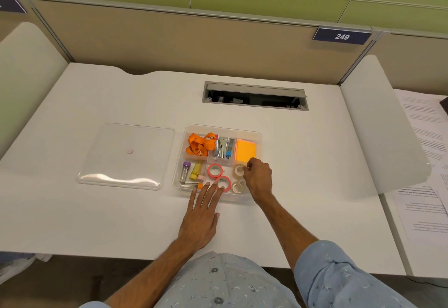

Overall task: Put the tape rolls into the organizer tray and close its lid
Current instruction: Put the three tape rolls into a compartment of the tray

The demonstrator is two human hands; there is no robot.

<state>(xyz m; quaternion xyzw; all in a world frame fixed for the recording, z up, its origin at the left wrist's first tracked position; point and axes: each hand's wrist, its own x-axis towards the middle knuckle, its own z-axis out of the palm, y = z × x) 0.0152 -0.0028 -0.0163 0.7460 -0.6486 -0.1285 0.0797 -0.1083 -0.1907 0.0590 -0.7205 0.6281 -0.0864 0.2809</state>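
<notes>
The clear organizer tray (257, 135) sits mid-desk. Two pink tape rolls lie in its front middle compartment, one (214, 171) behind the other (224, 183). Clear tape rolls (238, 186) lie in the front right compartment. My right hand (258, 177) hovers over that compartment, fingers pinched on a clear tape roll (239, 170). My left hand (203, 213) rests flat on the desk, its fingertips reaching over the tray's front edge and touching the nearer pink roll. The clear lid (126, 157) lies flat on the desk, left of the tray.
The tray also holds an orange lanyard (200, 144), a stapler (222, 148), orange sticky notes (245, 150) and small tubes (191, 172). An open cable slot (254, 96) lies behind the tray. Printed papers (421, 167) lie on the neighbouring desk at right.
</notes>
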